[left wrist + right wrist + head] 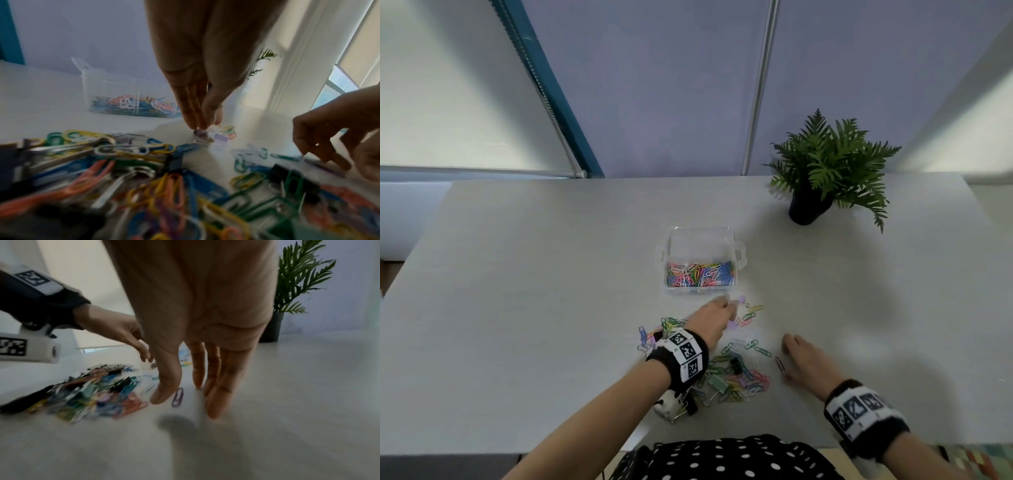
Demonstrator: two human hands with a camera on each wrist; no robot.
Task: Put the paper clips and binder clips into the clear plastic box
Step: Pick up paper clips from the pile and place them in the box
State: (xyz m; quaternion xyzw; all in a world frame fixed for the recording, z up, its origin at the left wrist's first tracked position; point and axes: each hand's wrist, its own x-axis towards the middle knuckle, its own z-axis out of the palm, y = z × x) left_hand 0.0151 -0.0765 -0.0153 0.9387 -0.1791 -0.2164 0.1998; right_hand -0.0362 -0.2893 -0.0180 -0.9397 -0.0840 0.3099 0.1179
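On the white table [551, 274] stands one clear plastic box [700, 260], lid off, its floor already covered with many coloured paper clips [698, 274], too tangled to count. Nearer the person lies one loose heap of paper clips and binder clips [732, 373]; the blur rules out a full count, though at least two black binder clips [292, 183] and one pale green binder clip [717, 382] can be made out in it. Between heap and box a few stray clips lie apart, among them a lilac binder clip [202, 135].

Two hands work over the table. The left hand [714, 317] reaches toward the strays just short of the box, its fingers [193, 110] drawn together with the tips down on the lilac binder clip, apparently pinching it, though motion blur leaves the grip uncertain. The right hand [803, 359] hovers low at the right edge of the heap, its fingers [218, 386] straight and slightly spread, holding nothing; a single purple paper clip [177, 397] lies on the table just between its thumb and forefinger.

One potted fern [825, 171] stands at the far right corner, well apart from the clips.
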